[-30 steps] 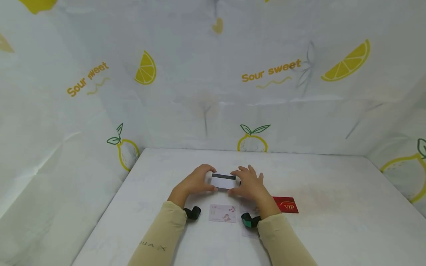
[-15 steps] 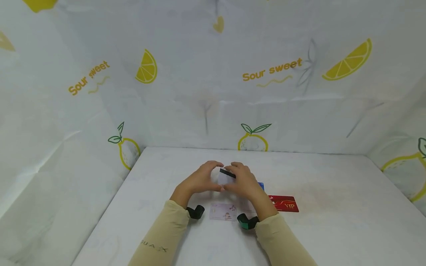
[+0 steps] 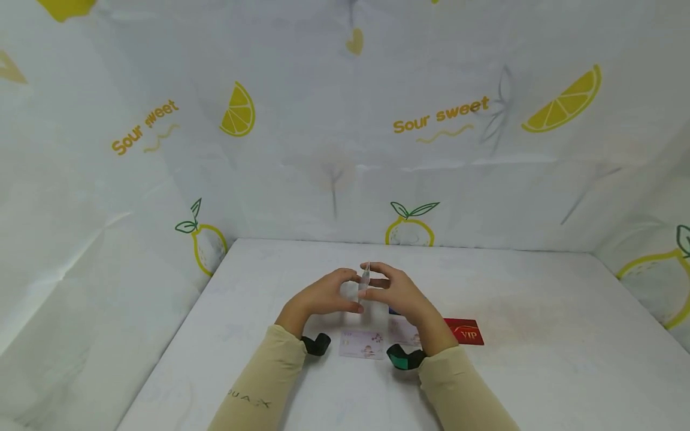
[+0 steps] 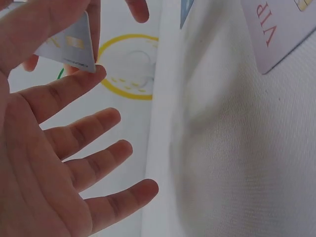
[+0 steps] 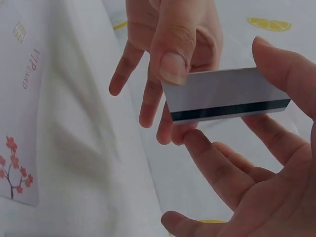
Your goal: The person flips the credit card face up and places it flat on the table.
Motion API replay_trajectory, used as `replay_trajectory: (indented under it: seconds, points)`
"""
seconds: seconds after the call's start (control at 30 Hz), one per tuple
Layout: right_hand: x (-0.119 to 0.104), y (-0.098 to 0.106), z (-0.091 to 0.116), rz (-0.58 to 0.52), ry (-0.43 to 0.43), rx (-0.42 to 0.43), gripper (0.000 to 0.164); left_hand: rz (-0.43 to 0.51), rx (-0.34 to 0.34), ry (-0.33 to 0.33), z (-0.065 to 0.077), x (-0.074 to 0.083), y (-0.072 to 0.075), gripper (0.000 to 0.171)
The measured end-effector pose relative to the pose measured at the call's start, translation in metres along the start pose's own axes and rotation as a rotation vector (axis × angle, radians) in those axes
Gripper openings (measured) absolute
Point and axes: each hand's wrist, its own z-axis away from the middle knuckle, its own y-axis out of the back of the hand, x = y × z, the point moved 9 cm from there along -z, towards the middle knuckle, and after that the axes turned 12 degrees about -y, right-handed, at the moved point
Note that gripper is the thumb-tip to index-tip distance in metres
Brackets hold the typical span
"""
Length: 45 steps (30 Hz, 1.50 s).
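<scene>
Above the table, both hands hold one plastic card [image 3: 364,280], which stands nearly edge-on in the head view. The right wrist view shows the card's pale back [image 5: 222,94] with a black magnetic stripe; a gold chip shows on its front in the left wrist view. My left hand [image 3: 326,293] pinches one end, its thumb over the card and index fingertip at a corner, other fingers spread. At the opposite end, my right hand [image 3: 399,293] grips the card between thumb and fingers. Below lies a pink VIP card [image 3: 361,345] with a blossom print.
A second pink card [image 3: 403,332] lies beside the first, partly behind the right wrist. Behind the right hand peeks a blue card [image 3: 395,310]. Right of the forearm is a red VIP card [image 3: 465,331]. A lemon-print sheet [image 3: 302,179] stands behind the white table [image 3: 539,359].
The held card has turned from its striped back facing the head camera to nearly edge-on. My right hand first moved left, then turned, uncovering more of the second pink card.
</scene>
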Motion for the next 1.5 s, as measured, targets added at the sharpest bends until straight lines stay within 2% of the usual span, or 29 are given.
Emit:
replay_trajectory:
  seconds: [0.2,0.37,0.53,0.7,0.8,1.13,1.5]
  points:
    - [0.004,0.008,-0.001,0.046,-0.013,0.034,0.059,0.024,0.034,0.012,0.002,-0.003,0.006,0.063]
    - [0.011,0.015,-0.004,0.144,-0.019,0.093,0.062,-0.075,0.065,0.011,0.002,-0.006,0.014,0.058]
    - [0.016,0.014,-0.007,0.308,-0.019,0.111,0.064,-0.212,0.024,0.071,0.002,-0.014,0.012,0.059]
    - [0.026,0.009,-0.009,0.500,-0.034,0.123,0.052,-0.305,-0.044,0.131,0.001,-0.020,0.003,0.060]
    - [0.032,0.007,-0.010,0.570,-0.065,0.132,0.049,-0.341,-0.076,0.143,0.002,-0.021,-0.002,0.060]
    - [0.038,0.003,-0.013,0.646,-0.071,0.142,0.038,-0.392,-0.113,0.161,0.005,-0.019,-0.008,0.060]
    - [0.038,0.002,-0.008,0.657,-0.066,0.143,0.038,-0.336,-0.124,0.194,0.009,-0.020,-0.011,0.059]
